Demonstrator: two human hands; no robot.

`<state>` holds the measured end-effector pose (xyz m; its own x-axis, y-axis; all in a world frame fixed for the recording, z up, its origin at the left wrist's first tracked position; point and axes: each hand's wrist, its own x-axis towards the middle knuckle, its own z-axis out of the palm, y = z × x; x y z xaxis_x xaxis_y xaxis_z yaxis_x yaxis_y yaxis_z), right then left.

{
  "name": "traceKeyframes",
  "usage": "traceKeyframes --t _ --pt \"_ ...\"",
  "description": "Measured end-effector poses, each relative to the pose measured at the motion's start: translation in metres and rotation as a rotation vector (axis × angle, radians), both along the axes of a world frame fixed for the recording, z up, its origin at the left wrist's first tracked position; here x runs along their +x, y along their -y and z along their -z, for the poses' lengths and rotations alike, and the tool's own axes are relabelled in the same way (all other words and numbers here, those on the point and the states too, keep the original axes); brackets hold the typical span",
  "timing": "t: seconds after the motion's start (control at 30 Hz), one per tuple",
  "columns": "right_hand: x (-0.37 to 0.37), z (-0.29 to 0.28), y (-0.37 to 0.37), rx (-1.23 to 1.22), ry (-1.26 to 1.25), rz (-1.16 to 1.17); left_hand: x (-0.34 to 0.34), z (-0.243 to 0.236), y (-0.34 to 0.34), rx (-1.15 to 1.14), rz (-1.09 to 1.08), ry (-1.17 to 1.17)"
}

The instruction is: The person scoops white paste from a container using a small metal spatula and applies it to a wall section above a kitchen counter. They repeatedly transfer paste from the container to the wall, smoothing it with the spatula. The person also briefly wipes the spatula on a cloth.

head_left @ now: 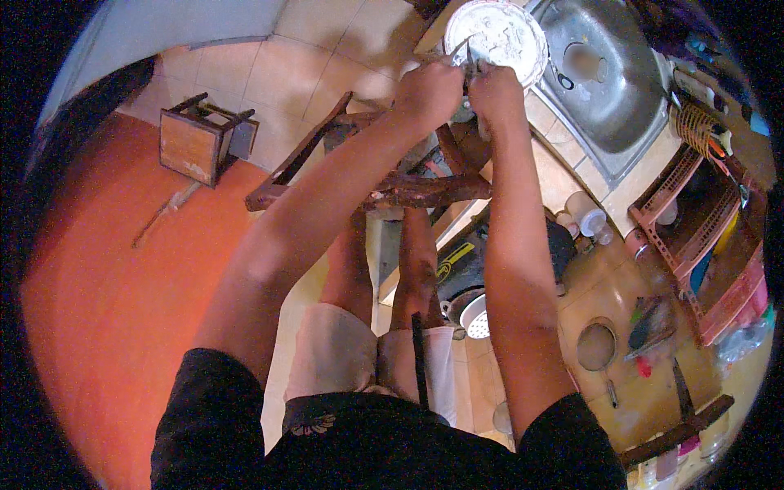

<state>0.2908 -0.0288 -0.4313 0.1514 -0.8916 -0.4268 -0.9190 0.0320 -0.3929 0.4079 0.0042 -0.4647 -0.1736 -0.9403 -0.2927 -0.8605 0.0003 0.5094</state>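
Note:
Both my arms reach forward to the far side of the view. My left hand (pixel 431 95) and my right hand (pixel 495 90) are closed close together, with a small greyish, glossy thing (pixel 468 55) between them. Its kind is hard to make out, since my fingers cover most of it; a thin pointed end sticks up. Just beyond my hands stands a round white container (pixel 523 37), its inside streaked with white. The hands overlap its near rim in this view, and I cannot tell whether they touch it.
A metal sink (pixel 612 122) is set in the tiled counter at right of the container. Below my forearms is a dark wooden frame (pixel 433 192). A small wooden stool (pixel 189 147) is at left. On the right are a reddish plastic rack (pixel 686 220), clear jars (pixel 583 212) and a round strainer (pixel 597 343).

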Motion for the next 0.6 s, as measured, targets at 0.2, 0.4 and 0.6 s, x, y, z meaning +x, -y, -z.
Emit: traceKeyframes --t 0.2,0.4,0.6 --pt "-0.009 0.003 -0.006 0.050 -0.051 -0.088 0.006 0.012 -0.003 -0.086 0.022 -0.003" --pt "0.001 -0.016 0.008 0.100 0.014 -0.028 0.003 0.010 -0.006 -0.019 0.031 0.058" --pt "-0.005 0.009 0.003 0.069 0.000 0.003 -0.001 0.001 -0.005 -0.005 0.008 0.024"
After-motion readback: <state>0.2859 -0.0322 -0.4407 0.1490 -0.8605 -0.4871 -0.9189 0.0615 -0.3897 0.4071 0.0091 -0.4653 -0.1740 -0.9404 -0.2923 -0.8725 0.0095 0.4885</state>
